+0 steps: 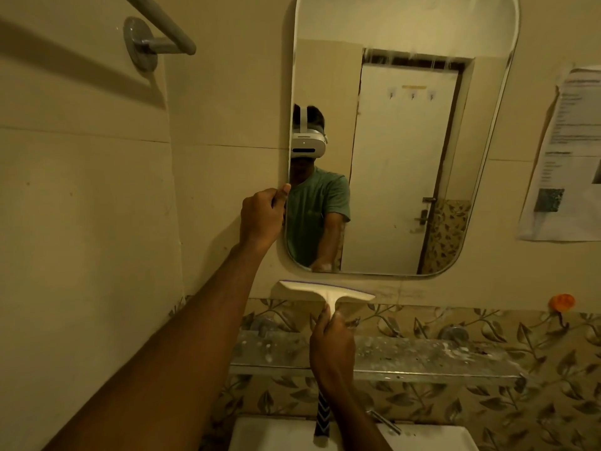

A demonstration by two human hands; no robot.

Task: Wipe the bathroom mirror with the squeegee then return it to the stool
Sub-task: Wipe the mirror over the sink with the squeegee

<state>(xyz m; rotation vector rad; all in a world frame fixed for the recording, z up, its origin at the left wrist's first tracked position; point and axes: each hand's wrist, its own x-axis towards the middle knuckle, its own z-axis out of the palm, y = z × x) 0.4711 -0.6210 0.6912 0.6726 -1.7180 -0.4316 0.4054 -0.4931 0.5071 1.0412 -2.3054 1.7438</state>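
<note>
The tall rounded bathroom mirror (406, 157) hangs on the cream wall, showing a person and a white door in reflection. My left hand (261, 216) grips the mirror's left edge, thumb on the glass. My right hand (331, 349) is closed around the handle of a white T-shaped squeegee (328, 292). Its blade is level and lies against the wall just below the mirror's bottom edge. The handle's lower end, dark with a chevron pattern, sticks out under my wrist. No stool is in view.
A glass shelf (422, 356) runs along the wall below the squeegee, over leaf-patterned tiles. A white sink (276, 434) with a tap (383, 419) sits at the bottom. A grey towel rail (156, 34) is upper left, a paper sheet (566, 157) at right.
</note>
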